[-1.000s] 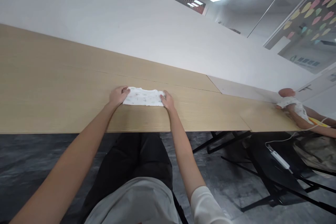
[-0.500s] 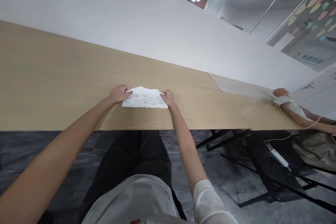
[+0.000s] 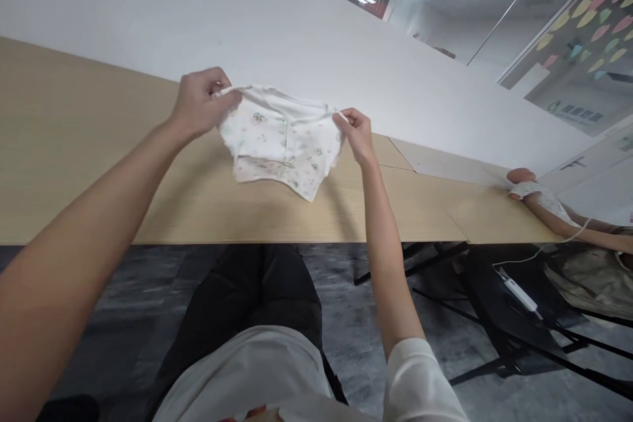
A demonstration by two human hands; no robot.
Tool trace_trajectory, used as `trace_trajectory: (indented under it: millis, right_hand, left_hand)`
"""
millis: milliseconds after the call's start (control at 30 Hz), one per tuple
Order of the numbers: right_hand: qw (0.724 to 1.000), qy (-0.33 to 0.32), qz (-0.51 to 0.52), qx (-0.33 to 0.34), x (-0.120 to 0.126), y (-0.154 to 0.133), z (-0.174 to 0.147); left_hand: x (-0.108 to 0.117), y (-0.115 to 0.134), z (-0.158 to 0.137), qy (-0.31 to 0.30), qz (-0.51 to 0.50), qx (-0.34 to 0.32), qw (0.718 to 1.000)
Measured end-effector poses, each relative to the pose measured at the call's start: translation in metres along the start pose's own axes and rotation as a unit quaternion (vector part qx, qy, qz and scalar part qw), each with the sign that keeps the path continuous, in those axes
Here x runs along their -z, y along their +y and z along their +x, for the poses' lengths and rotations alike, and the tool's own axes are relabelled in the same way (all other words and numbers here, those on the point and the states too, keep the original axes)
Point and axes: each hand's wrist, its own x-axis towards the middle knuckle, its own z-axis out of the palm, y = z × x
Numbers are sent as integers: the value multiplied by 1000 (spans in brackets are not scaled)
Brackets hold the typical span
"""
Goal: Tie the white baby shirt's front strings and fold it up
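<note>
A small white baby shirt (image 3: 281, 138) with a scattered printed pattern and a front seam hangs above the table, spread between my two hands. My left hand (image 3: 200, 102) pinches its upper left corner between thumb and fingers. At the upper right corner, my right hand (image 3: 358, 133) grips the cloth the same way. The neckline sags a little between them, and the lower part hangs in folds, its bottom edge uneven. The back of the shirt is hidden.
The long wooden table (image 3: 99, 198) runs along a white wall (image 3: 148, 13). Far right, another person's arm (image 3: 548, 214) reaches onto it beside a doll (image 3: 521, 176) in white clothing. A black folding chair (image 3: 499, 303) holds a white power strip (image 3: 521, 295) with a cable.
The baby shirt lay folded on the table under my hands. Both hands have lifted it up and away from me, moving farther apart, and it has partly unfolded.
</note>
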Motion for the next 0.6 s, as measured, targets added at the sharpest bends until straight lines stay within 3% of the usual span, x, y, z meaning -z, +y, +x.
trace_trajectory:
  millis: [100, 167, 300, 433, 600]
  right_hand:
    - [999, -15, -35, 13, 15, -5, -2]
    - [995, -47, -85, 1, 17, 4, -7]
    - [961, -137, -236, -49, 4, 40, -17]
    - [909, -187, -356, -112, -22, 79, -34]
    - [897, -216, -351, -162, -31, 117, -60]
  left_hand:
    - [12, -5, -4, -7, 91, -37, 995]
    - [10, -18, -6, -66, 148, -38, 986]
    - [-17, -52, -16, -229, 242, 5, 943]
    - [-52, -83, -46, -301, 249, 46, 920]
    - [-67, -115, -76, -279, 251, 97, 922]
